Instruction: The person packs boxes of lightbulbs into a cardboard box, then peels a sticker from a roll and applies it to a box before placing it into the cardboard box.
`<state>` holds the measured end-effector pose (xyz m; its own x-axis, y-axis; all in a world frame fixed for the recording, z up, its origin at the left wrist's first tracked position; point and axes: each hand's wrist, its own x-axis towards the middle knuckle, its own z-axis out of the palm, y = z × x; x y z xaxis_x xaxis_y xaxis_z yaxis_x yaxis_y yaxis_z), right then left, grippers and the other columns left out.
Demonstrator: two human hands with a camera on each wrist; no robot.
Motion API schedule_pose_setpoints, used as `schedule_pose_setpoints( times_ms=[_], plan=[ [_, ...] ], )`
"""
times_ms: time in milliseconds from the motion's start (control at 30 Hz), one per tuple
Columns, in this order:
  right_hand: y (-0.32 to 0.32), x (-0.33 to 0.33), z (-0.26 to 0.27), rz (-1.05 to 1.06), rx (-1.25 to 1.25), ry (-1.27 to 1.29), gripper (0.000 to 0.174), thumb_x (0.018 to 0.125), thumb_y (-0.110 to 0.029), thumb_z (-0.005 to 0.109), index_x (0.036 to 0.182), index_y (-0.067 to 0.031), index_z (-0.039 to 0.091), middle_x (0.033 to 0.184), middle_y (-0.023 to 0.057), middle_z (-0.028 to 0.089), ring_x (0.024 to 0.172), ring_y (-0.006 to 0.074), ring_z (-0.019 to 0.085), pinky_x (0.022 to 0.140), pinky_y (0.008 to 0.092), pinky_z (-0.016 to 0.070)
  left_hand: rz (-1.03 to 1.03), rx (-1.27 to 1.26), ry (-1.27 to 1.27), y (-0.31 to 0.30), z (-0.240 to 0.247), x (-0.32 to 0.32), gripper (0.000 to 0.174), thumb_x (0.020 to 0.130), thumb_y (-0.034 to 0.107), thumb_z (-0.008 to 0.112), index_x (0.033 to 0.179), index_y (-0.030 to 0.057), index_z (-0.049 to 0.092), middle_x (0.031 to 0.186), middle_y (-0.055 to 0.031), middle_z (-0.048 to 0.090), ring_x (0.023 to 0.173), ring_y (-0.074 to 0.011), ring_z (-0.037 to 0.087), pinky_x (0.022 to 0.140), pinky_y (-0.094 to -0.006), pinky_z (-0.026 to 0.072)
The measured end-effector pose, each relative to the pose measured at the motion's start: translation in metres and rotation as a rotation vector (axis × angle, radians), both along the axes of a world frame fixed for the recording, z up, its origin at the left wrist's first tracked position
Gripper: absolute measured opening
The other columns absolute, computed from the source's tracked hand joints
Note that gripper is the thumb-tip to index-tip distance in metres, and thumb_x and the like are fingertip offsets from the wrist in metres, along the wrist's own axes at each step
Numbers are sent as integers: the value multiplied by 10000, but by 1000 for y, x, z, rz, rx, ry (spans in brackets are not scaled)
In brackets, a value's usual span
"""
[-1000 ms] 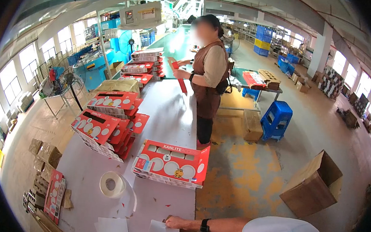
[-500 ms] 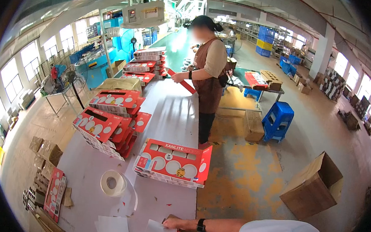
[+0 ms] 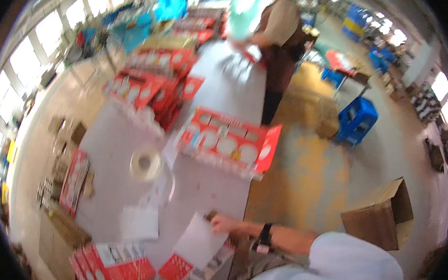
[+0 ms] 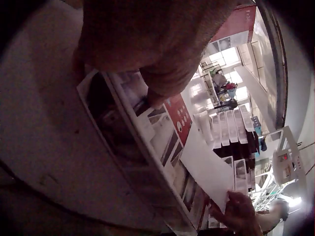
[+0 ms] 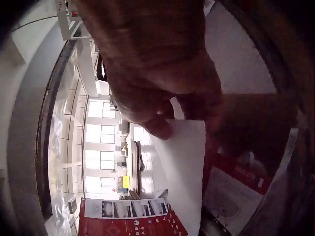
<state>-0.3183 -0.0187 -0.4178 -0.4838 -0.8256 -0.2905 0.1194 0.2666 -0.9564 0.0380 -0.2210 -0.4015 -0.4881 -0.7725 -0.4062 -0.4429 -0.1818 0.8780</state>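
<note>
A red-and-white printed box point(image 3: 219, 260) lies near the front edge of the table, with a white sheet point(image 3: 195, 236) across its upper part. My right hand point(image 3: 224, 224) pinches the sheet's edge; in the right wrist view the thumb point(image 5: 160, 129) presses on the sheet point(image 5: 184, 172). Outside the head view, my left hand point(image 4: 152, 44) appears in the left wrist view gripping the end of the box point(image 4: 167, 132), thumb on its printed face. Another red-and-white box point(image 3: 113, 266) lies to the left, below a second white sheet point(image 3: 139, 222).
A roll of white tape point(image 3: 139, 173) sits mid-table. Beyond it are a large red box point(image 3: 224, 142) and a stack of red boxes point(image 3: 145, 89). Another person point(image 3: 282, 25) stands at the table's far right side. An open carton point(image 3: 370, 223) stands on the floor at right.
The head view has tipped down and blurred, bringing the two near boxes into sight. My right hand stays at the white sheet. The other person keeps handling a red piece.
</note>
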Motion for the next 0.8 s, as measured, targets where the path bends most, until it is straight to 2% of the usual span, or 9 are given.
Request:
schedule_pose_setpoints(
  times_ms=[33, 67, 133, 200, 267, 467, 567, 667, 800],
  plan=[
    [6, 5, -1, -67, -66, 181, 212, 846, -218, 680, 935, -26, 662, 854, 18, 611, 832, 123, 552, 733, 347, 479, 48, 69, 61, 1, 3, 0, 728, 898, 120, 712, 1511, 1, 337, 1437, -191, 491, 1285, -308, 505, 1079, -437, 420],
    [16, 5, 32, -71, 84, 160, 250, 888, -248, 668, 1026, -40, 660, 882, 20, 623, 858, 136, 565, 759, 354, 489, 35, 11, 10, 5, 10, -3, 757, 894, 106, 715, 1524, -8, 310, 1442, -192, 480, 1288, -302, 501, 1077, -432, 424],
    [41, 9, 52, -137, 136, 138, 290, 969, -239, 605, 1196, -60, 624, 918, 27, 653, 880, 135, 616, 749, 333, 524, -89, -289, -245, 5, 26, 2, 744, 904, 103, 706, 1522, -9, 305, 1431, -189, 486, 1270, -293, 510, 1068, -413, 421],
    [78, 6, 64, -275, 160, -178, 228, 987, -194, 547, 1146, -40, 602, 958, 81, 662, 825, 148, 653, 675, 345, 568, -63, -93, -155, 6, 41, 13, 728, 915, 100, 693, 1522, -7, 307, 1430, -181, 487, 1280, -289, 503, 1087, -411, 400],
    [119, 3, 39, -421, 137, -148, 224, 1004, -159, 516, 1183, -42, 585, 974, 80, 672, 771, 140, 672, 584, 318, 596, -46, 12, -108, 6, 47, 3, 712, 925, 98, 681, 1523, -2, 308, 1427, -172, 489, 1285, -285, 499, 1098, -409, 388],
    [181, 20, 23, -688, 231, -278, 238, 1016, -164, 536, 1220, -47, 566, 984, 50, 676, 807, 132, 665, 562, 286, 580, -136, -9, -153, 7, 56, -12, 685, 951, 116, 658, 1538, 37, 312, 1473, -140, 465, 1311, -258, 473, 1113, -409, 364],
    [191, 27, 20, -771, 91, -295, 266, 1003, -152, 532, 1220, -7, 587, 972, 54, 674, 834, 121, 657, 652, 291, 587, -114, 20, -211, 8, 60, -19, 698, 944, 115, 667, 1540, 41, 311, 1474, -136, 463, 1312, -255, 472, 1125, -415, 353],
    [189, 26, 14, -771, 42, -99, 269, 1011, -149, 533, 1211, 12, 612, 980, 42, 677, 868, 99, 625, 751, 277, 532, -116, 54, -180, 1, 52, -18, 717, 941, 117, 672, 1549, 47, 298, 1477, -136, 459, 1313, -255, 472, 1133, -420, 345],
    [179, 22, 20, -802, 66, -108, 267, 1019, -139, 526, 1220, 15, 612, 994, 32, 671, 883, 82, 596, 794, 276, 487, -167, 78, -143, -1, 52, -14, 729, 944, 106, 661, 1561, 52, 276, 1485, -137, 451, 1322, -261, 467, 1142, -427, 337]
  ],
)
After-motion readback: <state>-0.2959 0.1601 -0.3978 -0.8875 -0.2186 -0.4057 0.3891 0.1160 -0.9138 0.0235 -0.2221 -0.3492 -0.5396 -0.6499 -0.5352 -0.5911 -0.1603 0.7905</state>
